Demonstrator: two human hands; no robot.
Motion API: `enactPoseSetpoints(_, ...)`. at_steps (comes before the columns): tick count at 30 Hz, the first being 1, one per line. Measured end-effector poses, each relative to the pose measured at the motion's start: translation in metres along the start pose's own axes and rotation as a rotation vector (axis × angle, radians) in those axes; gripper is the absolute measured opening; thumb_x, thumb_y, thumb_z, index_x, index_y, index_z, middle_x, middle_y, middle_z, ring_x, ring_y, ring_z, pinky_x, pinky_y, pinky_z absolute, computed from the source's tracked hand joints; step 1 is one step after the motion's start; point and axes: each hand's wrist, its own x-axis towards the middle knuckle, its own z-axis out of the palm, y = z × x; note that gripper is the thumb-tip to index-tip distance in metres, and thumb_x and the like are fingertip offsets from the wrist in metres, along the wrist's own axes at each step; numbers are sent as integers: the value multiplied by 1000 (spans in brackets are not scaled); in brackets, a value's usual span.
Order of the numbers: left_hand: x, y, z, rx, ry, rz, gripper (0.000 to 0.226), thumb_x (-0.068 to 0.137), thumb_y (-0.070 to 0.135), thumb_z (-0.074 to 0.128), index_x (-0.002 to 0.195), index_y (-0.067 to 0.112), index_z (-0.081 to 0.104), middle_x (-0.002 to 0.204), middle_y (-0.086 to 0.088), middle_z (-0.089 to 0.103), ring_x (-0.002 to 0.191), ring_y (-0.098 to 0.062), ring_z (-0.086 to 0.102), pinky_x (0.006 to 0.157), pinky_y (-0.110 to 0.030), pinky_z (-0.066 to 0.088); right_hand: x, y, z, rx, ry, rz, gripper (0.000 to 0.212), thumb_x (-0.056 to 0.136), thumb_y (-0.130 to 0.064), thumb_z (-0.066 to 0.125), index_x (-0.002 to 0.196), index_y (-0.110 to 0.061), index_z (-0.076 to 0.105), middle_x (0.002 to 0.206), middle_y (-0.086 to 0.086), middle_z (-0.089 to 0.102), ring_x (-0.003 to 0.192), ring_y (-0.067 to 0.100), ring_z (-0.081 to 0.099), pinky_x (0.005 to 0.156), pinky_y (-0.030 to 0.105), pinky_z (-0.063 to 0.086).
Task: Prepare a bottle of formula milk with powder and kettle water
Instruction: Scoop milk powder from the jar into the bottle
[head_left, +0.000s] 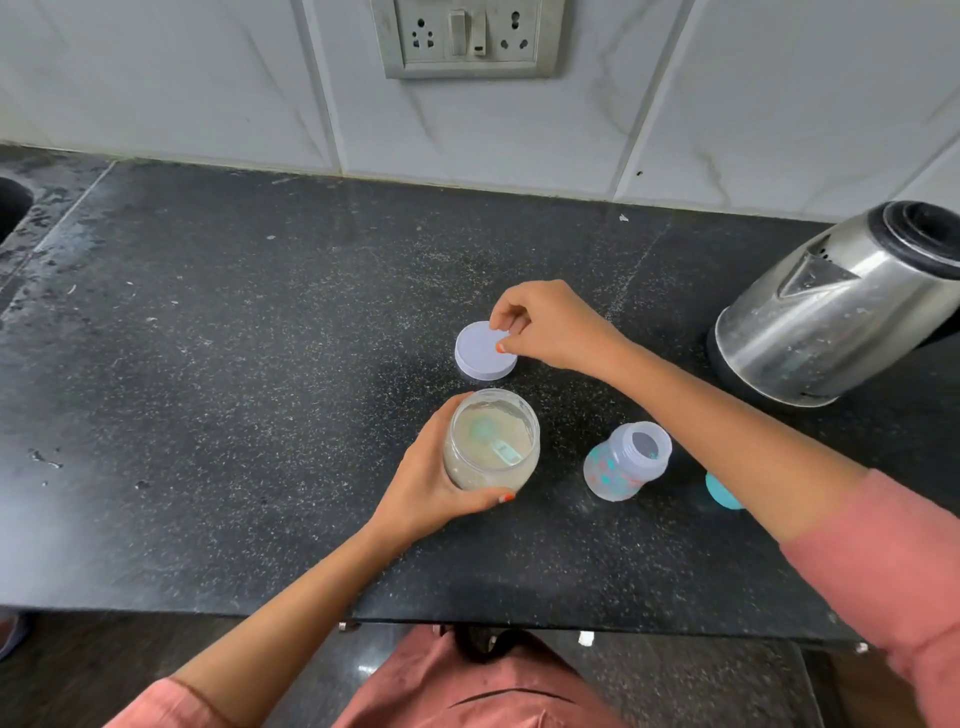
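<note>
White lid (480, 354) apparently under right hand (551, 325)

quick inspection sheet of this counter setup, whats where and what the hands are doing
surface: black speckled counter, pale dusty streaks
job's things: open jar of powder with a scoop inside; white lid flat on the counter behind the jar; uncapped bottle standing to the jar's right; teal cap partly hidden by the right arm; steel kettle far right
clutter: small pale scrap near the wall
hands: left hand grips the jar; right hand fingers pinch the lid's edge
cables: nothing seen
surroundings: tiled wall, socket panel, sink edge far left
</note>
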Motion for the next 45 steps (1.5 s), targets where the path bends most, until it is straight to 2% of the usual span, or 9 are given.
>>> enactPoseSetpoints(5,0,3,0,4,2,4,77,52,42,78,119,45,40,119,41,47,113,13,46,90,-1,31,-49,-23,-1,84,-42,8,11,76,-2,66,86,-7,68,77,0,63,59,0,53,61,9,44)
enactPoseSetpoints(8,-1,3,0,-5,1,-13,77,52,43,77,119,49,39,116,41,49,111,12,48,88,-2,34,-67,-33,7,-28,-125,27,6,79,-11,66,86,-11,67,72,-7,59,69,10,58,72,25,50)
enactPoseSetpoints(10,-2,3,0,-12,7,-23,77,51,44,77,118,50,39,114,39,51,110,13,49,87,-2,34,-75,-38,15,-132,-176,58,11,82,-21,64,88,-12,67,79,-6,62,82,18,63,73,30,48)
enactPoseSetpoints(12,-3,4,1,-23,12,-25,75,51,43,76,116,50,40,113,39,52,108,14,49,86,-1,34,-78,-43,22,-224,-194,98,19,84,-29,62,94,-13,66,98,2,65,91,24,63,71,28,41)
enactPoseSetpoints(15,-3,5,1,-25,13,-27,74,51,42,77,115,52,40,112,40,52,108,14,49,85,-1,35,-79,-50,27,-371,-198,114,32,84,-36,62,108,-15,61,114,6,59,103,27,59,75,30,34)
enactPoseSetpoints(21,-3,5,1,-32,13,-32,75,50,43,77,114,54,39,111,40,52,107,14,50,84,0,35,-69,-59,32,-635,-186,103,29,88,-22,57,115,-14,53,116,5,56,107,24,56,72,30,29)
enactPoseSetpoints(29,-3,4,1,-29,17,-35,75,50,43,76,113,55,38,111,41,51,108,17,47,84,0,34,-69,-59,32,-727,-151,1,21,89,-10,48,110,-10,56,112,7,60,105,25,56,70,30,30)
enactPoseSetpoints(36,-2,3,2,-15,20,-8,75,52,41,77,114,57,39,114,42,49,109,15,47,87,0,33,-77,-44,28,-693,-51,-150,18,91,-8,47,103,-7,60,104,10,63,104,27,55,67,31,32)
enactPoseSetpoints(45,-2,1,2,-26,16,-4,76,53,40,77,119,48,39,116,36,50,112,13,47,89,-2,33,-80,-32,19,-548,-43,-185,20,92,-3,45,103,-3,61,104,11,59,101,27,55,78,36,46)
